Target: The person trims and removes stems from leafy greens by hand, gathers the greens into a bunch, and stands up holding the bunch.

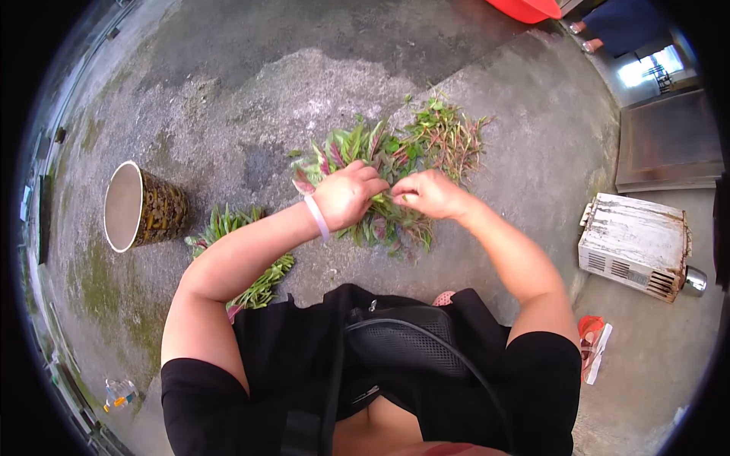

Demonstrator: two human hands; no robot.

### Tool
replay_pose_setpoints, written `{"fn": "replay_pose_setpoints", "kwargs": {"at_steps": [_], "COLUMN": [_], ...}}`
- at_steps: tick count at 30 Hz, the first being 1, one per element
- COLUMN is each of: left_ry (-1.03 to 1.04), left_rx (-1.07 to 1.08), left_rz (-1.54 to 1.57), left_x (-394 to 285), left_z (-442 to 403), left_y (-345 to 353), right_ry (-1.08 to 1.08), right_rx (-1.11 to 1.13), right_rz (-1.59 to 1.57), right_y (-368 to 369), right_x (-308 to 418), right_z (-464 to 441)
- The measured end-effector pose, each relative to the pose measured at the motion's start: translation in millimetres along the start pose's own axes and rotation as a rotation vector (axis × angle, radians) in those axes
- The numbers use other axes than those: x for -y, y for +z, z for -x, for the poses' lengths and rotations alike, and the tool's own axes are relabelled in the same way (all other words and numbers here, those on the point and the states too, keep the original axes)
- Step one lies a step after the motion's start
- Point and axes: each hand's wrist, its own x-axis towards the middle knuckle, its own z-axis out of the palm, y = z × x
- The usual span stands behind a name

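My left hand (pixel 347 196), with a pale band at the wrist, is closed around a bunch of leafy greens (pixel 334 156) with green and purple leaves. Close to its right, my right hand (pixel 430 194) has its fingers pinched together at the stems; what lies between them is too small to make out. Beyond my right hand, a pile of loose stems and leaves (pixel 449 137) lies on the concrete. More greens (pixel 262 283) rest on the ground, partly hidden under my left forearm.
A patterned bin (pixel 160 207) stands at the left. On the right are a rusty white metal box (pixel 635 239), a dark panel (pixel 669 140) and a red and white packet (pixel 591 346). A red basin (pixel 528 7) and a person's feet (pixel 591 45) show at the top right.
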Motion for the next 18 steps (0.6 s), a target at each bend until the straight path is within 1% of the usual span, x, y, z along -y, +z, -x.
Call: {"fn": "replay_pose_setpoints", "kwargs": {"at_steps": [1,2,4,5,8,9,10,12,13,14,15,16,18], "left_ry": [0.000,-0.020,-0.019,-0.007,-0.095,-0.138,-0.199,-0.428,-0.531,-0.637,-0.702,-0.763,-0.995], "left_rx": [-0.010,0.008,0.001,-0.018,0.028,0.044,-0.008,0.059,0.062,0.062,0.072,-0.004,-0.153], "left_rz": [-0.001,0.019,0.054,0.061,-0.085,-0.149,-0.132,-0.068,0.032,0.135,0.291,0.337,0.969], "left_x": [-2,-5,-4,-4,-8,-5,-5,-6,-4,0,9,19,35], "left_z": [1,2,4,4,-1,-5,-9,-22,-28,-32,-34,-34,-21], "left_y": [-1,-4,-3,-5,-12,-11,-10,-16,-19,-19,-19,-18,-35], "right_ry": [-0.070,-0.082,0.028,-0.010,-0.001,0.014,0.007,-0.007,-0.040,0.075,0.136,0.202,0.266], "right_rx": [-0.044,-0.046,0.002,-0.021,-0.101,-0.116,-0.133,-0.158,-0.288,-0.265,-0.171,-0.076,-0.106], "right_rz": [-0.009,-0.020,-0.080,-0.051,0.133,0.153,0.199,0.286,0.195,0.125,-0.052,-0.232,-0.542], "right_y": [1,-1,-8,-9,-1,-1,-2,-3,-1,-10,-18,-24,-30], "right_x": [-4,-3,9,13,12,14,19,24,15,23,19,11,-11], "right_z": [-1,-3,-3,-2,-5,-6,-8,-13,-15,-14,-14,-12,-2]}}
